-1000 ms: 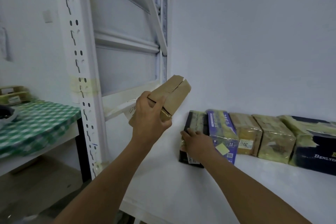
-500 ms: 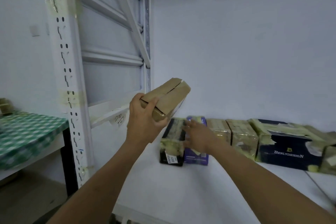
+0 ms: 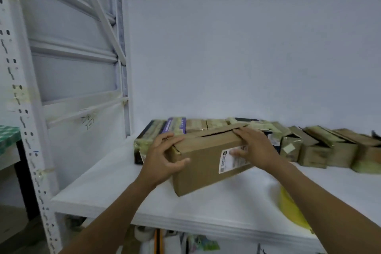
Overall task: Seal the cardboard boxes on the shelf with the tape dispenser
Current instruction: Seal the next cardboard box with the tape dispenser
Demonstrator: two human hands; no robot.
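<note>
White laminate shelf board [image 3: 107, 187] fills the lower half of what I can see from here, carried at the left by a white perforated metal upright [image 3: 35, 136]. Along the wall at the back runs a row of small boxes [image 3: 313, 150] bound in yellowish tape, with dark and purple ones at the left end and brown cardboard ones further right. Just in front of that row, near the middle of the shelf, is the plain brown cardboard box [image 3: 198, 171]. It is tilted, and a dark slit with no tape over it parts its top flaps. Whether its underside rests on the board I cannot tell. The left hand [image 3: 160, 159] has its grip clamped on the box's left end, fingers over the top and thumb on the front face. The right hand [image 3: 257, 146] clasps the right end likewise, its thumb pressed on the white printed label [image 3: 225, 163] stuck to the front. A yellow rounded object [image 3: 288, 206] lies on the board by the right forearm, blurred and partly hidden.
</note>
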